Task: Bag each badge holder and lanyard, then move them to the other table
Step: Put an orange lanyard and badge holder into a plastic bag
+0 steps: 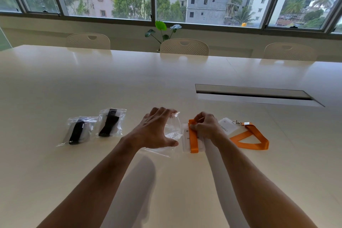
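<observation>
Bench [111, 83]: broad, smooth, glossy cream top carrying all items, with a long recessed cable slot [255, 95] on the far right. Left hand [157, 129]: fingers spread and curved over the mouth of an open clear bag [172, 135], thumb low and fingertips at its upper edge, apparently holding it open; thin, crinkled, glossy film lying on the bench. Right hand [207, 126]: fingers curled, pinching a folded orange lanyard [193, 139] against a pale rectangular badge holder [186, 142], just beside the bag mouth. Loose orange lanyard [249, 139]: flat woven strap, looped into a triangle, metal clip at its top, attached to a second clear-fronted badge holder [224, 125] lying right of the right hand, unbagged. Two sealed-looking bags, well left of the hands: near bag [79, 129] and far bag [112, 123], each holding a black strap bundle; the holders within are hard to make out. Progress, as judged: two sets bagged, a third about to go in, a fourth waiting; nothing appears moved to the other table, which is not in view.
</observation>
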